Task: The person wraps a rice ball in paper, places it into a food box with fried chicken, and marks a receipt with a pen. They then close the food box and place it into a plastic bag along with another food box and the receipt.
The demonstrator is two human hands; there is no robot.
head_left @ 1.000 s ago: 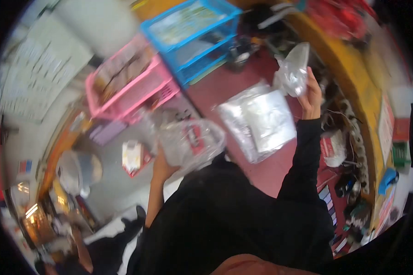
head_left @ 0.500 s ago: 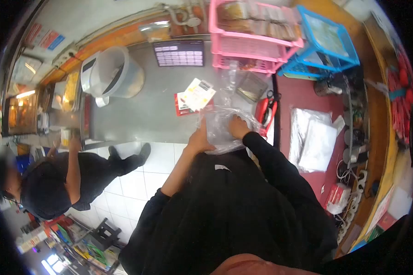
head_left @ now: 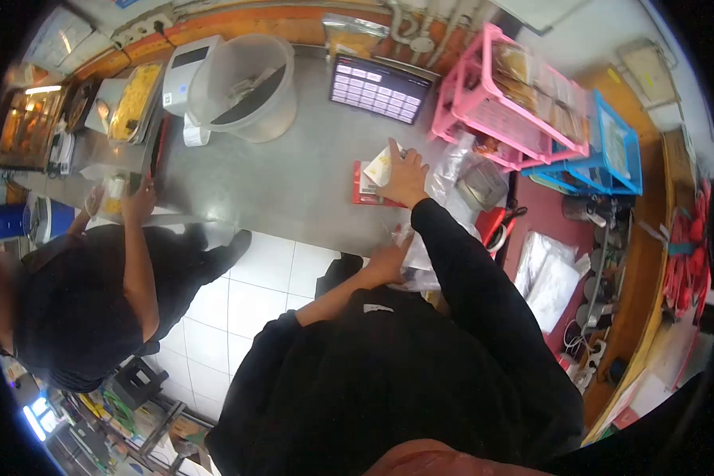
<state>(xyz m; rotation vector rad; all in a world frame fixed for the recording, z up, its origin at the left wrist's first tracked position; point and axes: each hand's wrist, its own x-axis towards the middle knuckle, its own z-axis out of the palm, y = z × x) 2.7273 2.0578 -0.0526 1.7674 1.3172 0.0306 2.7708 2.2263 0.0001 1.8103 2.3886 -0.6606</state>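
My left hand [head_left: 387, 260] is closed on a clear plastic bag [head_left: 422, 255] at the counter's front edge, close to my body; part of the bag is hidden under my right forearm. My right hand [head_left: 406, 178] reaches forward over a white and yellow printed paper [head_left: 379, 169], fingers apart and touching it. Under that paper lies a red printed packet or card [head_left: 358, 186], partly covered. To the right of my right hand are more clear plastic [head_left: 452, 163] and a greyish clear-wrapped block [head_left: 482, 186].
A touchscreen [head_left: 377, 89] stands behind my right hand, with a large translucent tub [head_left: 282, 99] left of it. Pink stacked baskets [head_left: 496, 119] and a blue basket [head_left: 623, 151] stand at right. Red-handled scissors [head_left: 496, 228] lie nearby. At left, another person [head_left: 87, 285] handles food.
My right hand has left the plastic bag and moved forward onto the printed paper. My left hand keeps the bag, now bunched lower and nearer my body. The view has shifted.
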